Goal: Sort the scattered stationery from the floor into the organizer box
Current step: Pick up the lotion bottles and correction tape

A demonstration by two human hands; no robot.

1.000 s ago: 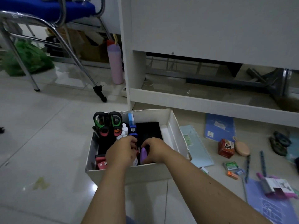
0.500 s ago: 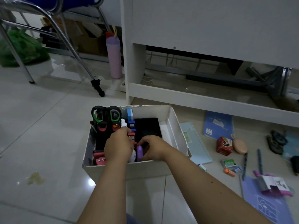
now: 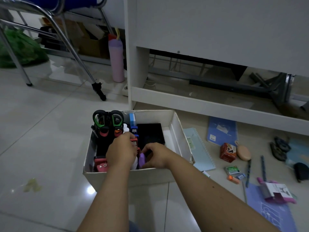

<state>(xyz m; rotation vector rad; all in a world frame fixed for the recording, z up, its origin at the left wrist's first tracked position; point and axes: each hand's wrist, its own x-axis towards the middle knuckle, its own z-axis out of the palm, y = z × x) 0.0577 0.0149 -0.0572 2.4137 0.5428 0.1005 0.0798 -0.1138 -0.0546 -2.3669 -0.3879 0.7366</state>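
Observation:
A white cardboard organizer box (image 3: 181, 134) stands on the tiled floor. It holds green-handled scissors (image 3: 108, 119), a blue stapler (image 3: 133, 128), a red punch (image 3: 101, 164) and a black compartment (image 3: 150, 133). Both hands are inside the box. My left hand (image 3: 121, 151) is curled over a red item (image 3: 134, 142) and white bottle tops; its grip is hidden. My right hand (image 3: 158, 155) holds a purple item (image 3: 142, 159) upright at the front wall. On the floor to the right lie a spiral notebook (image 3: 199, 149), a blue notebook (image 3: 222, 131), a red box (image 3: 227, 152), erasers (image 3: 232, 169) and pens (image 3: 263, 164).
A white desk (image 3: 200, 39) rises right behind the box. A chair leg (image 3: 80, 64) and a pink bottle (image 3: 117, 64) stand at the back left, and a green bag (image 3: 18, 47) lies further left. A purple notebook (image 3: 270, 213) with a pink punch (image 3: 277, 192) lies at the right.
Both hands stayed inside the box. My left hand crept toward the back, up to the white bottles and the red item. The purple item stays between the hands.

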